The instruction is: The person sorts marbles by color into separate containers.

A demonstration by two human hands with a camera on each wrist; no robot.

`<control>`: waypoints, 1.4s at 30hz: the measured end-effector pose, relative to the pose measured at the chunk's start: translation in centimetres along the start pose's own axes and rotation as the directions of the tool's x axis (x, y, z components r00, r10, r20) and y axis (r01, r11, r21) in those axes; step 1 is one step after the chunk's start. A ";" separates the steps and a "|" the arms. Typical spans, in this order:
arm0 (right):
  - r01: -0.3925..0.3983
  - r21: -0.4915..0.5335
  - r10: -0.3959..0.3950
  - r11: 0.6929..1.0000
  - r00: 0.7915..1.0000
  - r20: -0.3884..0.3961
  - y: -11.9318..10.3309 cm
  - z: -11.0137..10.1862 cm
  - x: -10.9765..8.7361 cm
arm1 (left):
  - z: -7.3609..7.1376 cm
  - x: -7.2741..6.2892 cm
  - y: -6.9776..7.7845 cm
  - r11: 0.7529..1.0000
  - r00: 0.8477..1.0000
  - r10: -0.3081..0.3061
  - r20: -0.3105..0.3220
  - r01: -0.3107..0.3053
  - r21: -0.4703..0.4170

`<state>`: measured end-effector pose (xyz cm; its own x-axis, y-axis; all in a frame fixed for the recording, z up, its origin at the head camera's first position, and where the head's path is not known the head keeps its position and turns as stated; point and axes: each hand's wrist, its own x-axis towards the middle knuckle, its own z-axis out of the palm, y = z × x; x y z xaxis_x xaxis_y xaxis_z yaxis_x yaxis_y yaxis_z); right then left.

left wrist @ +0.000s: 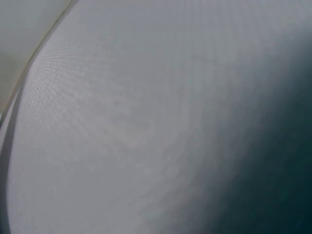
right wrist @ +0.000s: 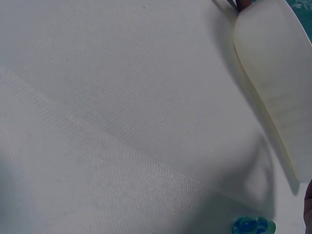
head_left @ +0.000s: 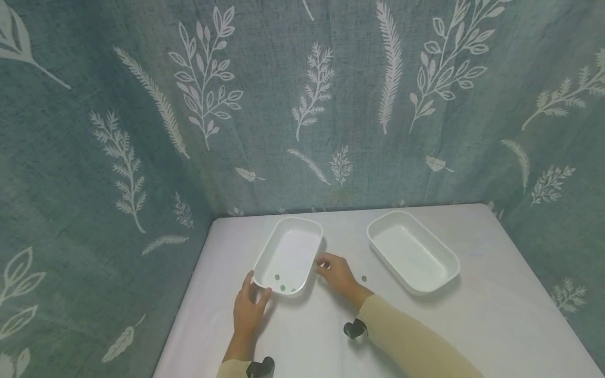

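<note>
My left hand [head_left: 248, 311] curls round the near-left corner of the white dish [head_left: 294, 249], lower centre.
The dish looks light and stiff, smooth enough to slip; I'd hold opposite rims, since the green pebbles [head_left: 282, 287] in its near end could slide. A loose pebble [head_left: 364, 279] lies on the desk [head_left: 302, 346], lower right. My right hand [head_left: 337, 273] bends its fingers beside the right rim; I can't tell whether they grip anything. Farther over, right of centre, sits a second dish [head_left: 413, 252].

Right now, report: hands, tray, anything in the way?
Left hand at corner of left tray. Right hand beside it, grip unclear. Three green pieces inside. Possible snag: loose piece left of right tray.
</note>
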<state>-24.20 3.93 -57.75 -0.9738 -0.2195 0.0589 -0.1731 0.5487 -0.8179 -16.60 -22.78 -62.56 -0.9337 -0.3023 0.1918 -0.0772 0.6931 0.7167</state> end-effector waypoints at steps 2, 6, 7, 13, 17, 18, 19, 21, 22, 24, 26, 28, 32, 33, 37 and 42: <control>-0.004 0.001 0.004 1.000 1.000 -0.003 -0.1 0.0 0.1 | 0.0 0.0 0.0 1.000 1.000 0.003 -0.001 -0.003 0.001; -0.012 0.020 0.012 1.000 1.000 0.003 -0.5 -0.1 0.2 | -0.1 -0.1 -0.1 1.000 1.000 -0.008 -0.004 0.008 -0.007; -0.011 0.026 0.011 1.000 1.000 0.004 -0.6 -0.1 0.2 | -0.1 -0.1 -0.1 1.000 1.000 -0.013 -0.004 0.013 -0.007; -0.017 0.031 0.016 0.999 1.000 0.012 -1.1 -0.2 0.5 | 0.1 -0.1 0.0 1.000 1.000 -0.008 -0.012 0.008 -0.001; -0.033 0.020 0.033 0.999 0.999 0.019 -1.2 -0.1 0.7 | 0.2 -0.1 0.1 1.000 0.999 0.010 -0.036 -0.010 -0.002; -0.037 0.018 0.037 0.999 0.999 0.020 -1.3 -0.1 0.7 | 0.2 -0.1 0.1 1.000 0.999 0.013 -0.042 -0.013 -0.004; -0.035 0.016 0.035 0.999 0.999 0.021 -1.3 -0.1 0.8 | 0.2 -0.1 0.1 1.000 0.999 0.014 -0.043 -0.014 -0.003; -0.045 0.013 0.045 0.999 0.999 0.026 -1.4 -0.1 0.8 | 0.2 -0.1 0.0 1.000 0.999 0.018 -0.043 -0.019 -0.006; -0.045 0.013 0.045 0.999 0.999 0.028 -1.4 0.0 0.8 | 0.2 -0.1 -0.1 1.000 0.999 0.021 -0.042 -0.021 -0.004; -0.050 0.014 0.050 0.999 0.998 0.031 -1.4 0.0 0.8 | 0.3 -0.1 -0.2 1.000 0.999 0.022 -0.039 -0.022 0.006; -0.055 0.016 0.054 0.998 0.998 0.029 -1.5 0.0 0.8 | 0.3 -0.1 -0.3 1.000 0.999 0.026 -0.034 -0.026 0.004; -0.051 0.018 0.050 0.999 0.998 0.026 -1.4 0.1 0.8 | 0.3 -0.1 -0.3 1.000 0.999 0.027 -0.032 -0.027 0.002; -0.055 0.010 0.054 0.998 0.998 0.024 -1.3 0.2 0.7 | 0.1 -0.2 -0.2 1.000 0.999 0.026 -0.029 -0.026 -0.010; -0.056 0.007 0.055 0.998 0.998 0.025 -1.2 0.3 0.7 | 0.1 -0.2 -0.2 1.000 0.999 0.022 -0.028 -0.022 -0.005; -0.052 0.015 0.052 0.999 0.998 0.028 -0.9 0.4 0.8 | 0.1 -0.1 -0.1 1.000 1.000 0.014 -0.014 -0.014 0.008; -0.062 0.015 0.061 0.998 0.998 0.028 -0.6 0.7 1.0 | 0.1 -0.1 -0.1 1.000 1.000 0.018 -0.012 -0.018 -0.004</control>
<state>-24.96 2.87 -57.60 -0.9781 -0.2082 -0.0076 -0.1105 0.5492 -0.8283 -16.56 -22.79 -62.72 -0.9307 -0.2978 0.2126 -0.0592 0.6958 0.7158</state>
